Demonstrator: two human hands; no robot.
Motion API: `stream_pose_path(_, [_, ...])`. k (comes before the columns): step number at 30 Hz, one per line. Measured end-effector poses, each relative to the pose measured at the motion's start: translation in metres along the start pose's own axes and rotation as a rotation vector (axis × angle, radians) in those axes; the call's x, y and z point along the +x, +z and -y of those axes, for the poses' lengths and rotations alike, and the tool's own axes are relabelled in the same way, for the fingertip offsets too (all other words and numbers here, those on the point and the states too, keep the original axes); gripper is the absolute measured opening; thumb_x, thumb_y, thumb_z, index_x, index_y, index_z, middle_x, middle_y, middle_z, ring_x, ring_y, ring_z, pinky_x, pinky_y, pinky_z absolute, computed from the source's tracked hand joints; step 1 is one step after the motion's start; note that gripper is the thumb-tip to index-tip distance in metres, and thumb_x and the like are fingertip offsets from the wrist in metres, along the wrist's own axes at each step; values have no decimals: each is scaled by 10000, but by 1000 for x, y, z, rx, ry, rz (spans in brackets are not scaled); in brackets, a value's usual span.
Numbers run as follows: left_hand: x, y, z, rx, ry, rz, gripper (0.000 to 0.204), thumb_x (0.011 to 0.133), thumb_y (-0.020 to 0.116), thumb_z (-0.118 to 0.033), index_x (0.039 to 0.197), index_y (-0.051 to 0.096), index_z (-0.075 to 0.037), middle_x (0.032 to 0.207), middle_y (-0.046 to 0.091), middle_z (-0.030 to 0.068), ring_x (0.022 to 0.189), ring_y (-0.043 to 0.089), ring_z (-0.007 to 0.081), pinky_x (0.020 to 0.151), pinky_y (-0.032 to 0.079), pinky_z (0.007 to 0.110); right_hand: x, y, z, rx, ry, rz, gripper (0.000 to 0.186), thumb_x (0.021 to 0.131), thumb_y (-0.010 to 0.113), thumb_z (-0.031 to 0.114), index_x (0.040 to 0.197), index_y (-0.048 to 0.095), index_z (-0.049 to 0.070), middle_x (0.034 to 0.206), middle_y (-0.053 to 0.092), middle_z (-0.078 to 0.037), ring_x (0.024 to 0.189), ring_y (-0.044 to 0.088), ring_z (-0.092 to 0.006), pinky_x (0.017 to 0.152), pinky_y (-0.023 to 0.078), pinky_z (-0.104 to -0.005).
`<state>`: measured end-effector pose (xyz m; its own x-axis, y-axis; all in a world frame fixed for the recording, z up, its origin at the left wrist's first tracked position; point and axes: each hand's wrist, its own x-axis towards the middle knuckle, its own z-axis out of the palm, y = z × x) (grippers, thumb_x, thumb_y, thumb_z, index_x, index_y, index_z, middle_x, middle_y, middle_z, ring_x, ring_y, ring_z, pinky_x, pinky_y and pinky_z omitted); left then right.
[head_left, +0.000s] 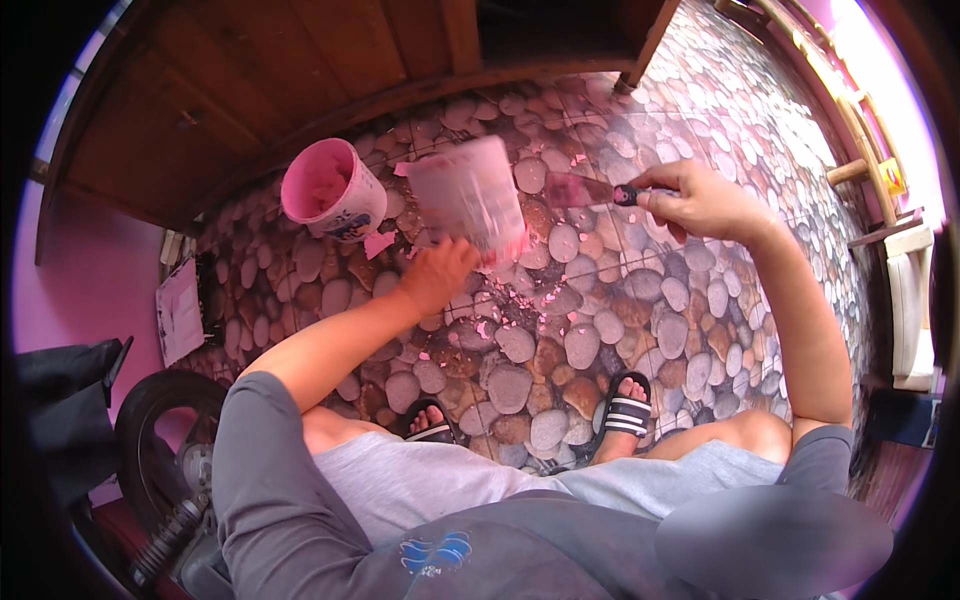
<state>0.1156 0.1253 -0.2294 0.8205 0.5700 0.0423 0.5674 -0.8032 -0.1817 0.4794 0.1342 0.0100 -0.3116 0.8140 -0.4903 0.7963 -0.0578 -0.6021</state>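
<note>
- Head view: over a pebble-patterned floor, a person's left hand is grasping the near edge of a pale panel, which is blurring and showing pink smears along its near side.
- The panel is sitting ahead of the person, just right of a pink-lined bucket, with pink flakes scattering the floor nearer the feet.
- The right hand is clutching a scraper by its dark handle, the pink-stained blade pointing toward the panel, apart from it.
- Handling, by judgement: the panel is looking light and fairly stiff, perhaps slick where smeared; its clean side edges are offering the better hold, while the scraper is suiting a firm handle grip.
</note>
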Motion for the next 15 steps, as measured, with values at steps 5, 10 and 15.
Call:
stream_pose_path(5, [28,-52,45,-1029,-757,-139,307,890,686,-225,1052,494,-49,1076,606,110,951,626,224,730,523,361,-10,-12,4,-1,6,-140,401,938,564,226,1273,602,11,787,650,-66,571,605,-113,554,488,-287])
stream_pose_path(10, [15,-29,53,-1422,-881,-379,337,920,660,-231,1109,464,-33,1102,597,115,871,642,196,797,561,336,-11,-7,20,-40,-106,-259,416,900,560,179,1282,599,19,967,696,-125,728,668,-169,686,534,-324])
stream_pose_path(15, [12,-27,22,-1875,-910,-269,291,948,623,-173,1085,430,-4,1034,576,112,873,663,202,725,630,377,-1,18,27,-264,-199,-267,403,860,558,197,1202,647,5,1130,676,-229,1040,655,-365,952,499,-397])
